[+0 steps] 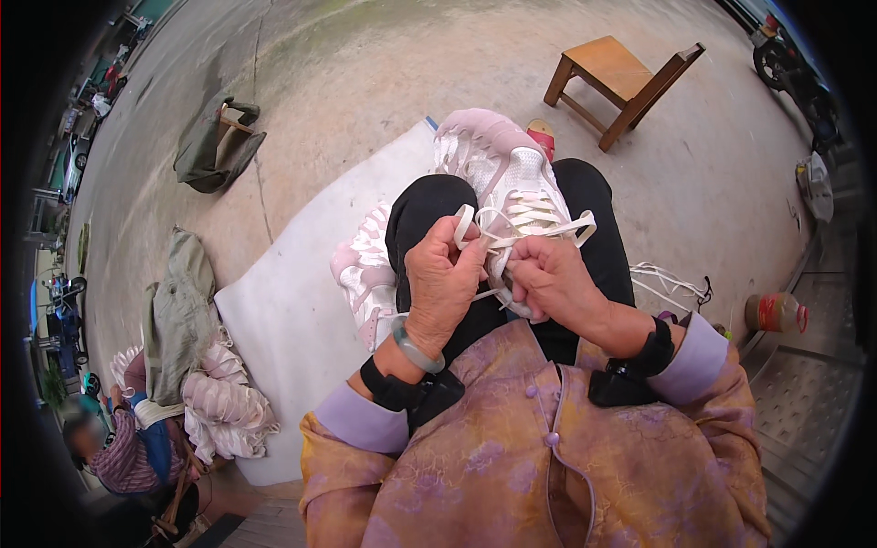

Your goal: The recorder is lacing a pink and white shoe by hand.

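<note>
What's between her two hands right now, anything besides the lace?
In the head view, only the white lace spans the gap between the left hand and right hand, over the white sneaker on her lap.

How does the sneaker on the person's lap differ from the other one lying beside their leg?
The sneaker on the lap rests on the black trousers, top side up, its white laces held by the left hand and right hand. The sneaker beside the leg lies on the white sheet, partly hidden by the knee and left hand, and no hand holds it. Both are pale pink and white, apparently a pair.
</note>
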Motion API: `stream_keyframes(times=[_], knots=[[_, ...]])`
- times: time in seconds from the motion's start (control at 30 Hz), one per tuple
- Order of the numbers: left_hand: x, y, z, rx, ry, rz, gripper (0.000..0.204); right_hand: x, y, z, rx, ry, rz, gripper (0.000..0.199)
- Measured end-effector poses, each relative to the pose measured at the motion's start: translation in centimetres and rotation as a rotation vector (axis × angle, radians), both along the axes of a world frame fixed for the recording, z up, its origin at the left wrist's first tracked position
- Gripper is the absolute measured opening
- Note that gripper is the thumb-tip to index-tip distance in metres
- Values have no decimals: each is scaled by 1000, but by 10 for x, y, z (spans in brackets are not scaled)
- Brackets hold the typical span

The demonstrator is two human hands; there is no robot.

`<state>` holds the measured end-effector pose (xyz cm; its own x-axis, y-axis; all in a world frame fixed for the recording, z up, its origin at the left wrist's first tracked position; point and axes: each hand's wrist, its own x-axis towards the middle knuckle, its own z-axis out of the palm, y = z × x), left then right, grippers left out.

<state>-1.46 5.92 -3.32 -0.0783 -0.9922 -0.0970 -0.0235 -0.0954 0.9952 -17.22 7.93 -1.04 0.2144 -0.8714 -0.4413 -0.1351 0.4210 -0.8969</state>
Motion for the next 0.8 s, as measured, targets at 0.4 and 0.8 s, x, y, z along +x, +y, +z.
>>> stream_keyframes(times=[0.4, 0.8], knots=[[-7, -4, 0, -384, -331, -82, 11, 7, 3, -2, -8, -82, -92, 10], [-7, 4, 0, -75, -91, -16, 12, -27, 5, 5, 34, -54, 64, 10]])
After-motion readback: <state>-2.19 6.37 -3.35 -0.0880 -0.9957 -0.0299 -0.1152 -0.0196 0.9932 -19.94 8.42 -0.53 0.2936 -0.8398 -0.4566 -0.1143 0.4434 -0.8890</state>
